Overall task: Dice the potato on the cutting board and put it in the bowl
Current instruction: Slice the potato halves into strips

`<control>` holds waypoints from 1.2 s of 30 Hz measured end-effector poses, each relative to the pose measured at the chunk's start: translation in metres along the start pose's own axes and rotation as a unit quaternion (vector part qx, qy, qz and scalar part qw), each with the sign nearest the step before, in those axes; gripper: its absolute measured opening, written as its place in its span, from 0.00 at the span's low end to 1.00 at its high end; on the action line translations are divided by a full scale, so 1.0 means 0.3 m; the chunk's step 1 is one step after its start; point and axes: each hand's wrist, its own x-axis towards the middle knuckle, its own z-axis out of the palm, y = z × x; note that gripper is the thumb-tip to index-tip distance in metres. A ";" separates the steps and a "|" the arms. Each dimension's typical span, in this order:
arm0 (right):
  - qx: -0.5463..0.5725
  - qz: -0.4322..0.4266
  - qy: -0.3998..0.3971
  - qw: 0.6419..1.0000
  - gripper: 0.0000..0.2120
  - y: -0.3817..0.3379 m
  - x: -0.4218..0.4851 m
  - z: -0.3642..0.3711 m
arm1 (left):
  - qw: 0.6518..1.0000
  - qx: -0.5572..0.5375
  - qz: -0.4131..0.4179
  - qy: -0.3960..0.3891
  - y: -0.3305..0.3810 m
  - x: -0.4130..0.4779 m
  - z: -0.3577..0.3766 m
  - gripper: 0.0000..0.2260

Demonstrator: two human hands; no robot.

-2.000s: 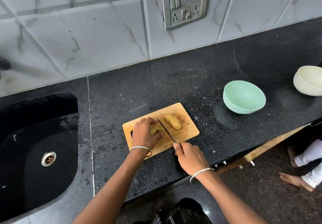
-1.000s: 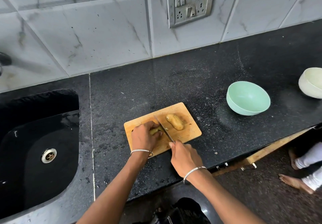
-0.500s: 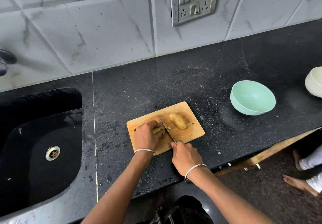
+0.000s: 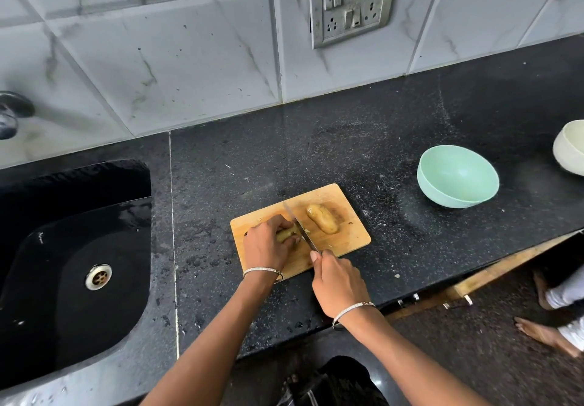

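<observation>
Hazard: we judge the main risk to be a cut. The fingers (image 4: 281,223) of the left hand (image 4: 267,249) sit just beside the knife (image 4: 298,228), so a blade that slips on the rounded skin, or a potato piece (image 4: 286,234) that rolls under pressure, would bring the edge onto them. A loose cut-off could also skid off the board.

Left hand: fingers curled down over the potato piece, pinning it to the cutting board (image 4: 350,241). Only a sliver of the piece shows beneath them.

Right hand (image 4: 339,282): closed around the knife handle, which is hidden in the fist. The blade runs away from us across the board, close against the held piece.

A second potato piece (image 4: 322,219) lies apart on the far right of the board, uncut. The green bowl (image 4: 442,197) stands well to the right on the black counter (image 4: 363,146), with no potato visible in it. We judge that dicing has barely begun.
</observation>
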 end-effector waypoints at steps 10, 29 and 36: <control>-0.009 0.020 -0.049 0.999 0.19 0.006 0.021 0.000 | 0.990 0.087 0.110 -0.025 0.013 0.002 -0.002 0.19; -0.022 0.004 -0.047 0.999 0.19 0.038 -0.025 -0.027 | 0.949 0.166 0.228 -0.144 0.019 0.090 -0.034 0.10; -0.020 0.013 -0.072 0.997 0.18 0.076 -0.057 -0.076 | 0.952 0.162 0.213 -0.147 0.012 0.086 -0.030 0.11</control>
